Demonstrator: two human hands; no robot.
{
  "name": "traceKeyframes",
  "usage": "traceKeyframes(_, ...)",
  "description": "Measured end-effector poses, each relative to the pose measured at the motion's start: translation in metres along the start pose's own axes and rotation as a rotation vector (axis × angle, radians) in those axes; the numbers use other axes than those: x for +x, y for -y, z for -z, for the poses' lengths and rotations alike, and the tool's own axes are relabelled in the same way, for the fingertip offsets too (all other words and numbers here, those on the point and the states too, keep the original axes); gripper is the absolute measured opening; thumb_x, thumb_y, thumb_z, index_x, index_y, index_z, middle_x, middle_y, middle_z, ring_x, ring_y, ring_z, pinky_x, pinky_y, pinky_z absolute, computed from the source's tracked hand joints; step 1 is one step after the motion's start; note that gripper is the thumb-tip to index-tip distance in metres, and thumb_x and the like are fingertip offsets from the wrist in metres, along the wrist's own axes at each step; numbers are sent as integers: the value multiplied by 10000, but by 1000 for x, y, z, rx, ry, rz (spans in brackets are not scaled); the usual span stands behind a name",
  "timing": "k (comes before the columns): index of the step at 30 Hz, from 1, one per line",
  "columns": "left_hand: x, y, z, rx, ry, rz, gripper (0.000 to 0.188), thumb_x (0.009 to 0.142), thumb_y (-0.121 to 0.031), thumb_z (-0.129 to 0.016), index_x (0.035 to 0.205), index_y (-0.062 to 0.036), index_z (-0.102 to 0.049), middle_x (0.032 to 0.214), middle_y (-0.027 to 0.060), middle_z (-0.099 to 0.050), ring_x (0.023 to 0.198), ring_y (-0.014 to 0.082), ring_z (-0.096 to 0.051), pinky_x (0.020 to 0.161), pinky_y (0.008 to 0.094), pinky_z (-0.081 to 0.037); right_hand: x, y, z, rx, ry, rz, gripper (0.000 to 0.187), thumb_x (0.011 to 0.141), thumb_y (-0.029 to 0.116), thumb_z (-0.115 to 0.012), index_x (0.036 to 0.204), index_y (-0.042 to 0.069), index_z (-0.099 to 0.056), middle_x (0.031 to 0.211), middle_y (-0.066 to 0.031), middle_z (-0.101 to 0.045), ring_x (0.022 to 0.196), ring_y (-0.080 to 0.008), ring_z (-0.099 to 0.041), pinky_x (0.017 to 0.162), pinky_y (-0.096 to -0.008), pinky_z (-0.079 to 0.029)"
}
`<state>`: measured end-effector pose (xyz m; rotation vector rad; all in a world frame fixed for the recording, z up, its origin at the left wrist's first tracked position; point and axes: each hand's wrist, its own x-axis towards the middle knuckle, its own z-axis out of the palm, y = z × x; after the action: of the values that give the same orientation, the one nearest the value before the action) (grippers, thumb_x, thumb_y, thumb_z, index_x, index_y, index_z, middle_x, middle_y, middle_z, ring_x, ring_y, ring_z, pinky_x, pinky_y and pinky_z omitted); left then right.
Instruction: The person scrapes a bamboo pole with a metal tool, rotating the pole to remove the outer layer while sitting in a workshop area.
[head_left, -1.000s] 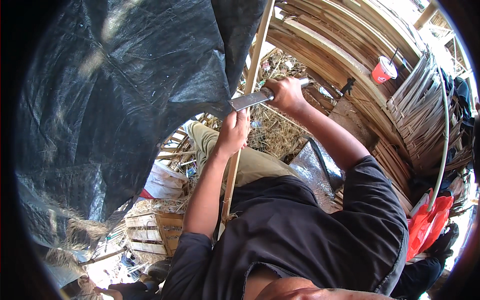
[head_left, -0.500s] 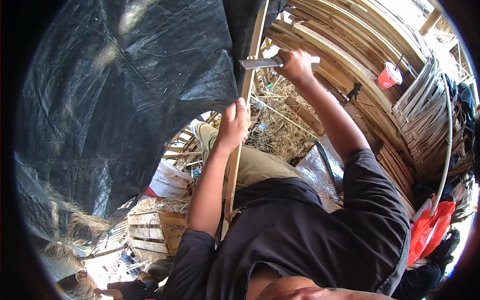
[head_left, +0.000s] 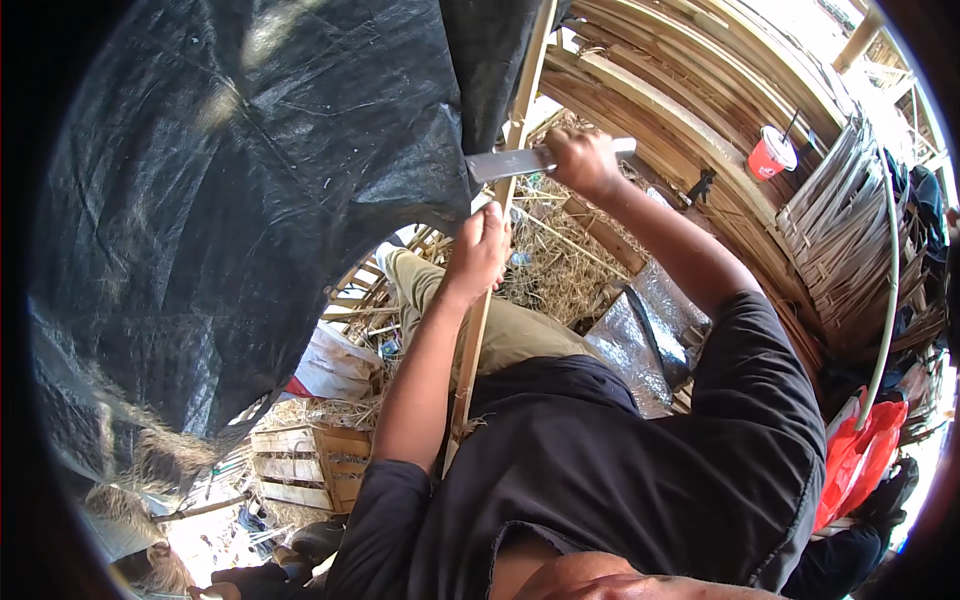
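A long, narrow pale wooden strip (head_left: 472, 362) runs from my torso up past the edge of a black tarp. My left hand (head_left: 480, 252) is closed around it near its middle, thumb along the top. Farther up, my right hand (head_left: 582, 160) grips a machete (head_left: 510, 163), its handle end sticking out to the right of the fist. The broad, squared metal blade lies across the strip just beyond my left hand, its tip reaching over the tarp's edge. Whether the edge bites into the wood cannot be made out.
The black tarp (head_left: 250, 200) fills the left side. Stacked wooden planks (head_left: 690, 130) curve along the right, with a red cup (head_left: 771, 152) on them. Straw (head_left: 560, 260) and a silvery sheet (head_left: 630, 340) lie below. A slatted crate (head_left: 295, 467) stands lower left; a red bag (head_left: 868, 450) is at right.
My right hand has drawn the machete down the strip, nearer to my left hand. The strip's far end has swung slightly right, and my left hand has shifted a little right and toward me.
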<state>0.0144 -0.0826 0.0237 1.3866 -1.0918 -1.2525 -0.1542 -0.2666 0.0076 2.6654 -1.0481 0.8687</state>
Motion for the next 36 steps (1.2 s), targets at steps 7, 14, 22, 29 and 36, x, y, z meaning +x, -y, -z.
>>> traceKeyframes(7,-4,-9,-2,-3,11,-26,449,1068,-467,-327,853,-96,-458,573,-46,-367,410,44,-355,347,214,-328,26,-19,20,-112,70,-186,144,887,205,-592,876,69,-638,673,-56,-659,576,-205,-650,514,-369,-542)
traceKeyframes(14,0,-1,-10,-42,55,-47,456,1065,-467,-337,853,-82,-461,566,-35,-382,415,49,-384,343,213,-333,82,-61,60,-191,281,-368,488,941,558,-554,1019,93,-682,866,-127,-715,792,-233,-718,671,-369,-576)
traceKeyframes(22,-2,-6,-14,5,52,-37,446,1075,-424,-319,844,-75,-474,540,-38,-410,375,67,-401,345,239,-361,116,-156,64,-206,-46,-807,371,884,383,-564,829,52,-723,835,-190,-719,783,-337,-717,708,-430,-576)
traceKeyframes(29,0,3,-7,-12,30,-23,454,1080,-403,-310,783,-85,-441,547,-28,-402,384,65,-393,344,234,-354,86,-122,51,-284,33,96,211,835,358,-681,906,162,-711,858,-92,-719,772,-237,-715,717,-390,-586)
traceKeyframes(36,3,4,-7,-12,49,-28,417,1079,-387,-339,832,-77,-469,542,-38,-400,374,59,-397,332,233,-348,63,-76,32,-86,220,-16,223,850,364,-658,853,154,-735,735,-78,-690,663,-234,-689,668,-382,-586)
